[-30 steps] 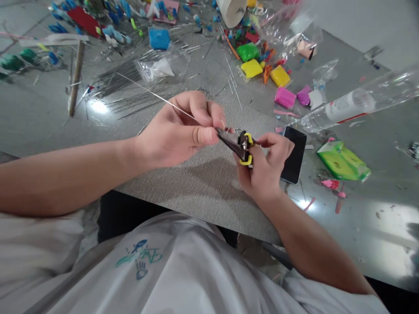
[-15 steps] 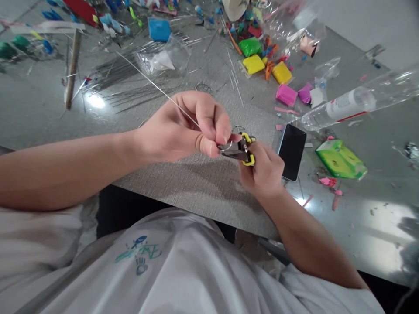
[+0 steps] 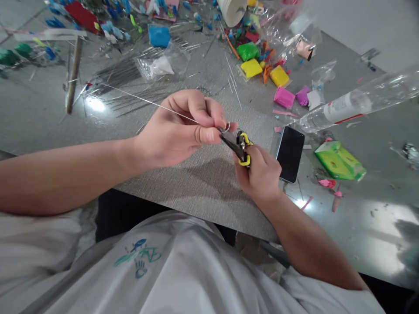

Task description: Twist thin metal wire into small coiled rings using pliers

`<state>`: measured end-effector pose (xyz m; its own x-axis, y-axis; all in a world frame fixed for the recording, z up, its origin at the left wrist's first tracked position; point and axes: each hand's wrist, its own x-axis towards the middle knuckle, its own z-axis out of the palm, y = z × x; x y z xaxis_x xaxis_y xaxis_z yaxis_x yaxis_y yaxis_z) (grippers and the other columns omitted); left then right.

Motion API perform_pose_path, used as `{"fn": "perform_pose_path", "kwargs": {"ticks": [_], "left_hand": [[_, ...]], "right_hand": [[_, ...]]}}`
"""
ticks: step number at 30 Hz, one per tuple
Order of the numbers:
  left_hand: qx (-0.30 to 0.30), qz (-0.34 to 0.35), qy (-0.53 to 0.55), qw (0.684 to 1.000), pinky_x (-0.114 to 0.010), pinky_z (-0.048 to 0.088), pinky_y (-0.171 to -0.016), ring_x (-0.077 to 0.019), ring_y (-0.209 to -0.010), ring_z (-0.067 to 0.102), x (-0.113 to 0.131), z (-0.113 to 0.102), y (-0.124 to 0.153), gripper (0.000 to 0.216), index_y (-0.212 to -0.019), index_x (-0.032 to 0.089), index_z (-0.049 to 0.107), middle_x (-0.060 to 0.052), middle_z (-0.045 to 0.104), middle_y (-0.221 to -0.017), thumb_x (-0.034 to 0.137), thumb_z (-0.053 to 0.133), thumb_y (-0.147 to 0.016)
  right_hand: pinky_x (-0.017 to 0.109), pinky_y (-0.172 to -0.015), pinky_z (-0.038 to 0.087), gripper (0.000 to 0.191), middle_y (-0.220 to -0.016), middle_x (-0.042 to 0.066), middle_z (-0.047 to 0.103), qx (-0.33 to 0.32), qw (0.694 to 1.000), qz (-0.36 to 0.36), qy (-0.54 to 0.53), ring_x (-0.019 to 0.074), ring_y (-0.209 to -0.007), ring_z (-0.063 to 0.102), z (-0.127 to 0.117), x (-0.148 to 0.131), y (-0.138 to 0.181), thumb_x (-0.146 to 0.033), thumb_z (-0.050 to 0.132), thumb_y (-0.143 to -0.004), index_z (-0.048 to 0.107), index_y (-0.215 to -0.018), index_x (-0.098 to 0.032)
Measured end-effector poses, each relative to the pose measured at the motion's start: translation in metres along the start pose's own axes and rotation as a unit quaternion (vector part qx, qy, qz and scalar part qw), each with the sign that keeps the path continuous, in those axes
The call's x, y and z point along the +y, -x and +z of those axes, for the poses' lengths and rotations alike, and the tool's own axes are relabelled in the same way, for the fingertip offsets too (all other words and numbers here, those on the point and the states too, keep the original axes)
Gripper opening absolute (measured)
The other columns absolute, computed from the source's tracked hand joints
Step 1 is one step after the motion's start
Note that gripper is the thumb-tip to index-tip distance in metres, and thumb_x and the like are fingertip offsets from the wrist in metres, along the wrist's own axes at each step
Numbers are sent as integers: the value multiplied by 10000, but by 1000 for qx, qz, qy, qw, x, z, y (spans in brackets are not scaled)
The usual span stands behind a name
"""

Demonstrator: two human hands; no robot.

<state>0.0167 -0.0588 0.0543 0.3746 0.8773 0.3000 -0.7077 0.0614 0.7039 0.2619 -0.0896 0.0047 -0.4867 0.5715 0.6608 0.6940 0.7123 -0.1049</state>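
Between thumb and fingers, my left hand [image 3: 186,128] pinches a thin silvery wire [image 3: 140,99]. Its long straight part runs up and left over the table, and a small bent loop shows at the fingertips. My right hand [image 3: 260,172] is wrapped round a pair of pliers [image 3: 236,144] with yellow-trimmed handles. The dark jaws point up and left and meet the wire at its loop, right beside my left fingertips. Whether the jaws are closed on the wire I cannot tell. Most of the handles are hidden in my right palm.
More straight wires [image 3: 121,74] lie at the back left beside a wooden stick [image 3: 73,74]. Bagged clay in blue [image 3: 159,35], yellow [image 3: 251,68] and pink [image 3: 284,97] sits further back. To the right are a phone [image 3: 290,153], a plastic bottle [image 3: 347,107] and a green packet [image 3: 340,160].
The wire's long end has swung lower and further left. My right hand has shifted slightly left, and the pliers have tilted so their jaws point more upward. Both hands keep their hold.
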Motion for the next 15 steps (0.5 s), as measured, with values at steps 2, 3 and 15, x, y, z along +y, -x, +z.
{"fn": "perform_pose_path", "kwargs": {"ticks": [2,3,15], "left_hand": [[-2,0,2,1000,-235,698,-1020,-78,-772,786,-1,-1,0,460,-658,191,705,67,747,-744,212,1144,-792],[-6,7,2,1000,-235,698,-1018,-80,-777,789,-1,-1,0,468,-657,192,694,65,745,-748,200,1142,-793],[-26,24,-48,998,-246,731,-957,-88,-751,765,1,-1,3,609,-602,199,557,43,698,-726,332,1046,-940]], "right_hand": [[308,-590,401,45,-833,31,706,-4,1000,-6,-9,188,-683,637,-1,1,-1,-212,598,-1095,583,-1061,-239],[309,-586,393,51,-827,27,705,-4,1000,-11,-14,186,-680,632,-2,1,-2,-207,599,-1086,579,-1054,-241],[312,-520,305,477,-666,-33,582,-7,997,-19,-71,124,-539,466,-15,-9,-11,-574,477,-1244,523,-898,-249]]}}
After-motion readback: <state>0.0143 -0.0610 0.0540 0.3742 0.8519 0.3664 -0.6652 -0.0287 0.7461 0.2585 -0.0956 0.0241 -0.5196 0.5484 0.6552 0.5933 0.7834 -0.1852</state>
